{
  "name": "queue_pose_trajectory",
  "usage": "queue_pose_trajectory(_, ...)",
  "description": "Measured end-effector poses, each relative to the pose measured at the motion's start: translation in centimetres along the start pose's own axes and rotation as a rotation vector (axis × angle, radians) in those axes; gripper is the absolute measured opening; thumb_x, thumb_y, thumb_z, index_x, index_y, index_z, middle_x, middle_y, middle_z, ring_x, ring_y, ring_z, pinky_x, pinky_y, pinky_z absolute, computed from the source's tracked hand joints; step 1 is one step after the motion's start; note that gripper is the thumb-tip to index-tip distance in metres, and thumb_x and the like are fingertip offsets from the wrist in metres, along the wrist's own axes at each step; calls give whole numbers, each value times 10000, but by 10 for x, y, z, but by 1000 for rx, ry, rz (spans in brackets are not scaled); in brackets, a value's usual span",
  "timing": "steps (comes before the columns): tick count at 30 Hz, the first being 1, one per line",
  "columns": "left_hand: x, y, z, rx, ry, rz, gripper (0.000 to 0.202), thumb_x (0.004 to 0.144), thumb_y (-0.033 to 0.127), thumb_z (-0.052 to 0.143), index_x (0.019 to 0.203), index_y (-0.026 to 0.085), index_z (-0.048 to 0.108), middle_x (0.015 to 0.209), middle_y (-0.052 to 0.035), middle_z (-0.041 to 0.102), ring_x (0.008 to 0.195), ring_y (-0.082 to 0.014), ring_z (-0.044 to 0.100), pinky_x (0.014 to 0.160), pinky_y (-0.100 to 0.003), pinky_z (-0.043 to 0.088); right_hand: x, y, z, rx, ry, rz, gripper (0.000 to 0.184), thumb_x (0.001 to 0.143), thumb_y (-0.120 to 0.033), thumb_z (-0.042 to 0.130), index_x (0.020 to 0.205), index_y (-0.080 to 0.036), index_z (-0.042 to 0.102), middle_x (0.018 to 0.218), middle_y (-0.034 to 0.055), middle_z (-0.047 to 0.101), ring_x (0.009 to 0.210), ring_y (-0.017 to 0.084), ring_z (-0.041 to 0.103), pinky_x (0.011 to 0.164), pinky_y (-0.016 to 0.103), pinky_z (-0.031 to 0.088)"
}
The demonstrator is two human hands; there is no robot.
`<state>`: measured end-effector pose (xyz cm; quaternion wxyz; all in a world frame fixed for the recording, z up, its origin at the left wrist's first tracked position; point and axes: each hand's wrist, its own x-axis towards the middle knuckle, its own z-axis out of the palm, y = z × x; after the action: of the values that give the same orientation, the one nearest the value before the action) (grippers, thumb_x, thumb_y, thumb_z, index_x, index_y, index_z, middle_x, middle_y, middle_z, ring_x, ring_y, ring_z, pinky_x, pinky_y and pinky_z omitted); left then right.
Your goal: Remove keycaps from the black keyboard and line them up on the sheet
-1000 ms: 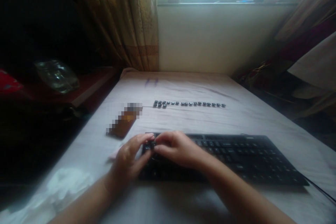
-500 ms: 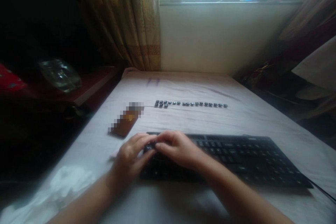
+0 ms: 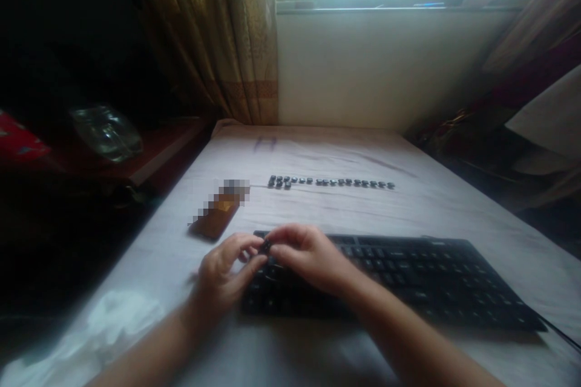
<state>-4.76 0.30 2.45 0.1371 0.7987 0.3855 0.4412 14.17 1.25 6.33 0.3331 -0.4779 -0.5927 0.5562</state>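
- A black plastic keyboard (image 3: 431, 278) shows a largely matt finish.
- Loose keycaps (image 3: 333, 182), dark and plastic-looking, catch faint highlights.
- Pale, creased cloth (image 3: 363, 217) drapes beneath them.
- A patterned fabric curtain (image 3: 204, 24) falls in soft folds.
- Glossy, transparent wrapping, apparently plastic (image 3: 109, 133), glints on a smooth, reddish, wood-like ledge (image 3: 167, 154).
- The painted-looking wall (image 3: 354, 72) appears smooth and matt.

Pale cloth-covered surface (image 3: 340, 211), centre to bottom of frame. Lying on it: black keyboard (image 3: 436, 278), lower right; dark keycaps (image 3: 333, 182) lined up, centre; brown phone (image 3: 219, 217), partly pixelated, left of centre; crumpled white fabric (image 3: 118, 320), lower left.
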Motion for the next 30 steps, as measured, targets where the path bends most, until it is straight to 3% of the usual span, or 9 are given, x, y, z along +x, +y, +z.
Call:
queue_pose_trajectory(5, -1, -3, 1, -38, 22, -46, 125, 850, 170, 597, 964, 213, 624, 826, 10, 690, 666, -108, 640, 630, -206, 530, 2, 4, 1, 27, 28, -32, 125, 743, -101, 601, 850, -161, 623, 711, -29, 620, 643, 105, 559, 629, 233, 446)
queue_pose_trajectory(9, 1, -3, 4, -114, 10, -90, 229, 851, 185, 594, 1073, 223, 638, 896, -13, 716, 692, -119, 656, 633, -218, 545, 2, 6, 1, 27, 14, -54, 81, 754, -108, 588, 803, -158, 627, 737, -15, 635, 680, 110, 570, 660, 239, 454)
queue_pose_trajectory(12, 2, -3, 4, -129, -14, -98, 199, 854, 197, 593, 1036, 225, 667, 922, -23, 722, 700, -126, 660, 644, -230, 548, 2, 7, 1, 7, -8, -65, 118, 737, -124, 624, 848, -162, 642, 782, -1, 667, 712, 124, 599, 674, 245, 471)
queue_pose_trajectory(19, 0, -6, 3, -158, -57, -214, 139, 836, 257, 629, 952, 220, 696, 869, -12, 731, 713, -138, 679, 626, -224, 551, -4, 2, 0, -506, 63, -243, 144, 740, -119, 640, 856, -178, 703, 766, 19, 707, 697, 145, 626, 656, 254, 460)
queue_pose_trajectory(24, -2, -11, 5, -115, -27, -234, 206, 868, 267, 586, 1053, 217, 663, 938, -27, 735, 786, -154, 700, 620, -228, 562, 17, -1, -35, -653, 161, -246, 168, 738, -169, 666, 895, -196, 717, 835, 23, 709, 687, 133, 620, 670, 251, 471)
queue_pose_trajectory(28, -1, -15, 6, -27, 14, -190, 193, 894, 252, 540, 1037, 209, 661, 949, -39, 733, 830, -161, 701, 653, -244, 575, 62, 12, -77, -780, 369, -25, 192, 777, -242, 652, 957, -234, 720, 870, 7, 719, 689, 127, 630, 640, 229, 462)
queue_pose_trajectory(30, 0, -15, 7, 14, 15, -138, 186, 894, 230, 532, 1024, 205, 663, 944, -41, 733, 853, -162, 699, 717, -266, 580, 83, 20, -91, -814, 390, 21, 195, 768, -226, 658, 950, -239, 726, 837, 3, 725, 703, 139, 643, 644, 230, 457)
